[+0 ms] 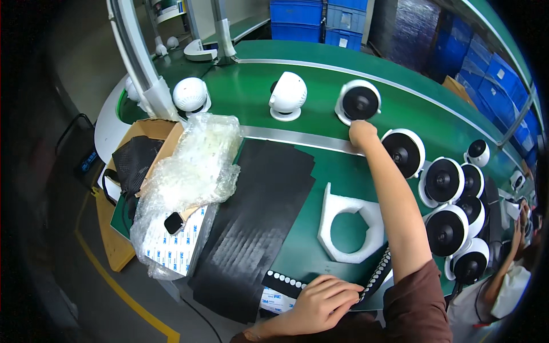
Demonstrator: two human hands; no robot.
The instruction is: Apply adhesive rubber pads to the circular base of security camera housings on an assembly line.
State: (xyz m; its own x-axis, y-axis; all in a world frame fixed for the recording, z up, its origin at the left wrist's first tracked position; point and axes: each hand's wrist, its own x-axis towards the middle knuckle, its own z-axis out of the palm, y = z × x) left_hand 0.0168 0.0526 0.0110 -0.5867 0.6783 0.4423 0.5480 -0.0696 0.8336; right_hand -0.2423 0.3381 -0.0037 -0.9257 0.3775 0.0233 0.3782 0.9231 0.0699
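Observation:
My right arm stretches across the bench, and my right hand is closed at the base of a white round-headed camera with a black face. That camera stands on the green conveyor belt. Close to the bench's front edge, my left hand lies over a black strip dotted with small white round pads. Its fingers are bent together, with the tips on the strip's edge. Between the hands sits a white foam block with a round hole. Just right of my forearm stands another white camera.
Several white cameras crowd the bench's right side. Black sheets lie left of the foam, beside bubble wrap, a watch and a cardboard box. More cameras stand on the belt. Another person works at far right.

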